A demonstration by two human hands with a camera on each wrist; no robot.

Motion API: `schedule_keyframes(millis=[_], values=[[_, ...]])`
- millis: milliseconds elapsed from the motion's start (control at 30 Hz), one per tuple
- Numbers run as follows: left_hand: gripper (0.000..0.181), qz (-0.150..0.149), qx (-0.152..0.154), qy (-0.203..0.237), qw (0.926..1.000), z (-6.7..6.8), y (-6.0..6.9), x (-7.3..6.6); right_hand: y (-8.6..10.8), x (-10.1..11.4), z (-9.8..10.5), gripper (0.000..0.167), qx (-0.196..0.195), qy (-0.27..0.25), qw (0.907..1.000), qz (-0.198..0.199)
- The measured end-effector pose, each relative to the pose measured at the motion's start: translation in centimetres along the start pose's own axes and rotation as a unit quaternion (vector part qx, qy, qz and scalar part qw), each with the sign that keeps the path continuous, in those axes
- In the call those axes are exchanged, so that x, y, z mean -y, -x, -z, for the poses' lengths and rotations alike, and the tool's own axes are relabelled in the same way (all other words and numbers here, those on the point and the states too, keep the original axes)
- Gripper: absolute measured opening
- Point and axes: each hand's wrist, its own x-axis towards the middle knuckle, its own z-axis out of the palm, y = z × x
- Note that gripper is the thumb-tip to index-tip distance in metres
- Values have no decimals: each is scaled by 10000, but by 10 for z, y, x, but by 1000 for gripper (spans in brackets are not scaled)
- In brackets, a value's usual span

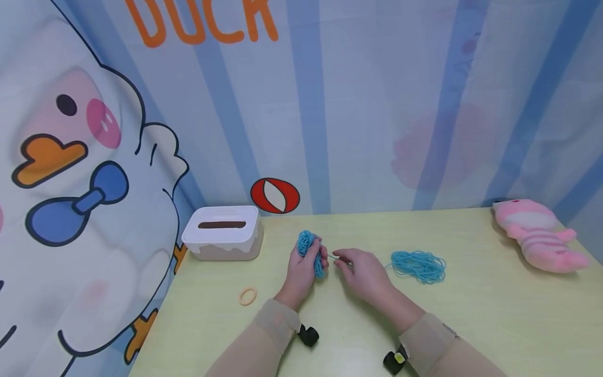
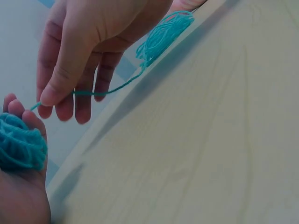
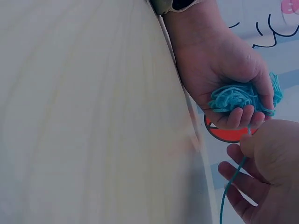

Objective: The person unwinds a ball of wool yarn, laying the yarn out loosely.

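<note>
My left hand [image 1: 301, 271] grips a bundle of turquoise yarn [image 1: 306, 243], fingers and thumb curled round its middle. Close by on the right, my right hand [image 1: 364, 275] pinches a single yarn strand [image 2: 84, 93] between thumb and index finger, its other fingers hanging loosely. That strand runs from the held bundle [image 3: 233, 100] through the right hand to a loose skein of the same yarn [image 1: 418, 266] lying on the table. In the right wrist view the strand trails down past the right fingers [image 3: 252, 186].
A white-lidded tissue box [image 1: 221, 233] stands at the back left of the table [image 1: 471, 324]. A small peach-coloured ring [image 1: 247, 296] lies left of the left forearm. At the far right is a pink striped plush toy [image 1: 539, 235]. A printed curtain [image 1: 358, 104] hangs behind.
</note>
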Motion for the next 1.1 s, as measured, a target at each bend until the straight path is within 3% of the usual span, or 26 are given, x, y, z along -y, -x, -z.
schedule_keyframes(millis=[133, 300, 433, 700, 933, 1100], values=[[42, -47, -108, -164, 9998, -1, 0, 0, 2, -1, 4, 22, -297, -41, 9995, -68], [37, -219, -222, -452, 9985, -1, -1, 1, 8, -4, 18, 21, -465, -475, 9974, -272], [43, -115, -229, -502, 9984, 1, -2, 3, 14, -8, 36, 18, -760, -689, 9945, -194], [39, -89, -205, -463, 9987, 3, -3, 5, 29, -27, 68, 14, -1445, -629, 9875, 20], [33, -64, -332, -689, 9970, 3, -4, 6, 43, -51, 86, 11, -2199, -554, 9739, 114], [32, 19, -388, -749, 9964, 2, -3, 6, 53, -70, 99, 11, -2468, -393, 9683, 19]])
